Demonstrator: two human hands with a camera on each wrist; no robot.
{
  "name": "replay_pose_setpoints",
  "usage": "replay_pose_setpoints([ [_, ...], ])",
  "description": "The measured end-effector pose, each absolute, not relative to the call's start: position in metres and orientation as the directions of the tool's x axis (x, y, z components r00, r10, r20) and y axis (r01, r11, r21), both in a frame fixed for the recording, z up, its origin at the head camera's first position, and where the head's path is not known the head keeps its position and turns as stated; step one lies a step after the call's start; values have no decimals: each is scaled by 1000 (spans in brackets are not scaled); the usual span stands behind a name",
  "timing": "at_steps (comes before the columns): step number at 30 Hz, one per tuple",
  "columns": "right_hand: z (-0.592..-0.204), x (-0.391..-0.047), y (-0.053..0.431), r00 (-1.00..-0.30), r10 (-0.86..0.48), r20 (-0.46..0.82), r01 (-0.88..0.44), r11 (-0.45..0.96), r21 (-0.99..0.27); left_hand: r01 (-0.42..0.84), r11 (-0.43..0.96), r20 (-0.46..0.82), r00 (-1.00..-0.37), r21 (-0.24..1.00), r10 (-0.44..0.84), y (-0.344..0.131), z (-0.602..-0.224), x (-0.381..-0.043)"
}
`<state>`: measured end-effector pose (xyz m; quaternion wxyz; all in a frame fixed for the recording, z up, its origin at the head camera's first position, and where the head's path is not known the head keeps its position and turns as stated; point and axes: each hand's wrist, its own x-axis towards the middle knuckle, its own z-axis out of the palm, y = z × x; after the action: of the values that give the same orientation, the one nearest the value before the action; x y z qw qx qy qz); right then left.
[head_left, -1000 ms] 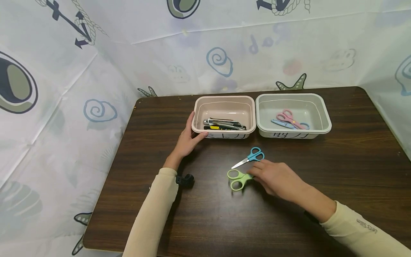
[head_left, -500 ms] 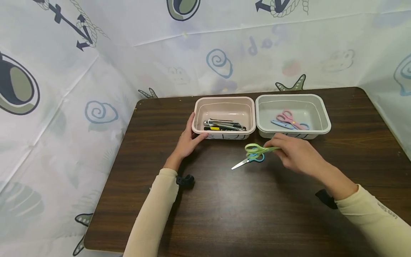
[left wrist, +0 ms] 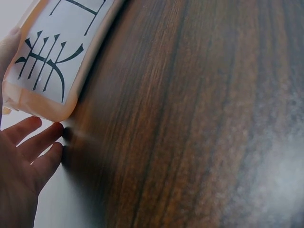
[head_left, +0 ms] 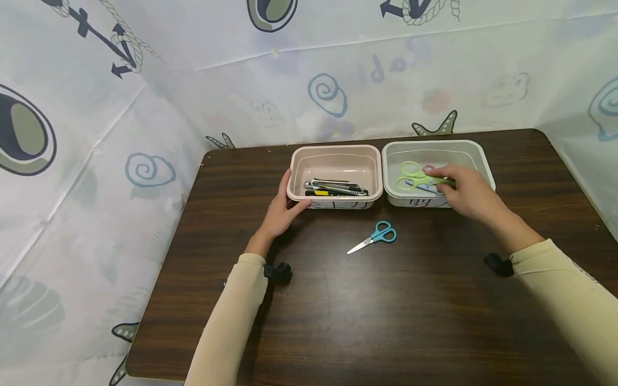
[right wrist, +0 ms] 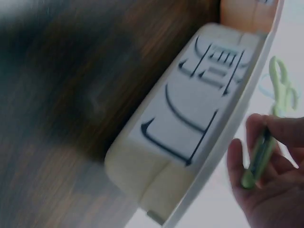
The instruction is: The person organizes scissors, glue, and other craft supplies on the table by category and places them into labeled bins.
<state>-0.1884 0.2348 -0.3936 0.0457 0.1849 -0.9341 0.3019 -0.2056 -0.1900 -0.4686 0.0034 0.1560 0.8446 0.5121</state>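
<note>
My right hand (head_left: 469, 192) pinches green-handled scissors (head_left: 427, 180) by the blade end, over the light grey box (head_left: 431, 146). Their finger loops point left, and the right wrist view shows a green cover around the blades. Partly hidden beneath lie pink scissors (head_left: 427, 168) and light blue scissors (head_left: 425, 187). At the near left corner of the pink box (head_left: 336, 150), my left hand (head_left: 276, 215) rests with thumb on the front rim and fingers spread along the side. Several utility knives (head_left: 335, 187) lie inside that box.
Blue-handled scissors (head_left: 379, 235) lie on the dark wood table (head_left: 347, 321) in front of the boxes, blades toward the lower left. Both boxes stand side by side near the back edge, with white labels in front. A printed white cloth (head_left: 270, 69) hangs behind.
My right hand has lifted the green scissors off the table and carried them right and back, over the grey box. My left hand has stayed at the pink box.
</note>
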Motion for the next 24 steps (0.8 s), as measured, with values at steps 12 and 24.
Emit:
replay_pose_setpoints([
  [12, -410, -224, 258, -932, -355, -72, -259, 794, -549, 262, 433, 160, -953, 863, 259, -192, -480, -213],
  [24, -411, -235, 261, -912, -329, -244, -162, 837, -523, 275, 413, 165, -945, 868, 282, -187, -454, -197],
])
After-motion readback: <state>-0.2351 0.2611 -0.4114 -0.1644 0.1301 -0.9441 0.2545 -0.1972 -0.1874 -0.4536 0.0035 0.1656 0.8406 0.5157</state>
